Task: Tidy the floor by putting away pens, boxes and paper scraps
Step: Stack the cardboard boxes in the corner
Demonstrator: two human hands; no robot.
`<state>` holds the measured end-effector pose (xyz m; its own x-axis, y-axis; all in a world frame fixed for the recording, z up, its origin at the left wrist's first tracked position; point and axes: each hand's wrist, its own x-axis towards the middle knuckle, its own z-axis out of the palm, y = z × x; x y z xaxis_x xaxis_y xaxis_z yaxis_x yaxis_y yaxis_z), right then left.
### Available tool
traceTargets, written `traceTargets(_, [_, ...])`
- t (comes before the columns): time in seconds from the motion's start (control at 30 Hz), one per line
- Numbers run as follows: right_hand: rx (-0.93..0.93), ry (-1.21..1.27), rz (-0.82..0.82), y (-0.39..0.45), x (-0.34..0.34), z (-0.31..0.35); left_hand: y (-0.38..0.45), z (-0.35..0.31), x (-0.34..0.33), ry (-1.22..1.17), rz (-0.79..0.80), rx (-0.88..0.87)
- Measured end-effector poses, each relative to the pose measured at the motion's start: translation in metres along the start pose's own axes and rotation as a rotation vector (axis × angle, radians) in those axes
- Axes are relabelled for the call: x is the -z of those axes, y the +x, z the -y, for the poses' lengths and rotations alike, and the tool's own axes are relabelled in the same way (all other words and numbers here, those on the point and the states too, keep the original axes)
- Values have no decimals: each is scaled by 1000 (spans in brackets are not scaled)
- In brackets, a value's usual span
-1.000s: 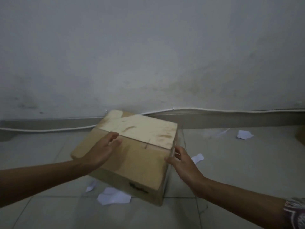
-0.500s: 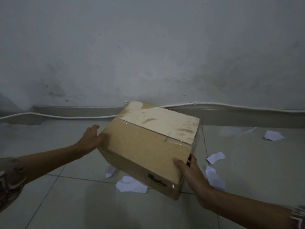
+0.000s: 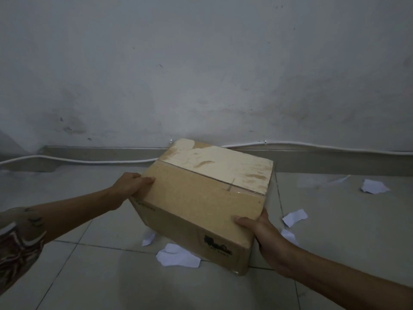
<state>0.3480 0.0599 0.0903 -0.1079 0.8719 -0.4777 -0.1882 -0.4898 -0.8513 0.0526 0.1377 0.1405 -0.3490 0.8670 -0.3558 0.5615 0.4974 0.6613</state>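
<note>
Closed cardboard box (image 3: 201,198) gripped by both hands above a tiled floor (image 3: 335,231) strewn with paper scraps.

The box is a squat, brown corrugated carton, tilted, its top flaps shut along a central seam; the far flap is pale and stained, the near flap a matte, grainy tan, and a dark printed mark sits on its near side. The left hand (image 3: 129,184) clasps the left upper edge, thumb pressed flat on the top; the right hand (image 3: 259,229) clasps the near right corner, thumb over the top edge, fingers hidden behind the side. Crumpled white paper scraps lie on the glossy grey tiles: one (image 3: 177,256) just below the box, a small one (image 3: 148,238) beside it, two (image 3: 295,217) to the right, one (image 3: 374,186) near the skirting. A white cable (image 3: 335,147) runs along the scuffed plaster wall (image 3: 201,74).
</note>
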Motion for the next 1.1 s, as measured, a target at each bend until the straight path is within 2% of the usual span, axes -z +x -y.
traceTargets(0.3, [88,5,96,-6,20,52,-21,-48,17,-198,-146,-117])
traceTargets(0.53, [90,61,62,-27,49,98,-46,-90,15,-326,-163,-223])
traceTargets(0.83, [79,91,-129,-66,133,136,-82,-156,-29,-357,149,-277])
traceTargets(1.1, [165,93,-268,-138,206,159,-123,-230,-83,-326,458,-474])
